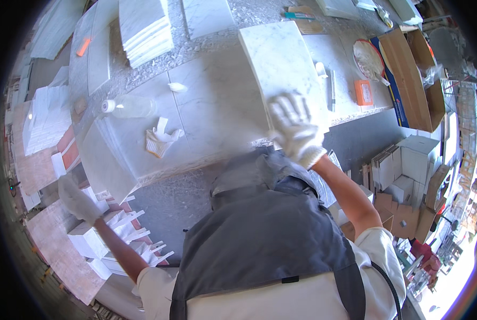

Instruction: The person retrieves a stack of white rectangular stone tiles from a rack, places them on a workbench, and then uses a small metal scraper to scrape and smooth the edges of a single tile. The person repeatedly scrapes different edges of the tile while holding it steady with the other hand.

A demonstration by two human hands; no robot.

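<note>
My right hand (294, 125), in a white knit glove, lies with fingers spread on the near end of a stack of white grey-veined marble tiles (281, 64). At the lower left, my gloved left hand (78, 201) is blurred, beside a marble tile (107, 160) that juts from the bench's left corner. Its fingers are too smeared to read, and I cannot tell whether it touches that tile. Between the hands, more marble tiles (211, 101) lie flat on the bench. A crumpled white glove (163, 138) and a clear plastic bottle (129, 106) rest there.
Stacked tiles (145, 32) stand at the back. An orange box (363, 93), a round dish (368, 60) and an open cardboard carton (409, 80) are at the right. White foam pieces (123, 229) sit on a low board at the left; more cartons (417, 154) stand lower right.
</note>
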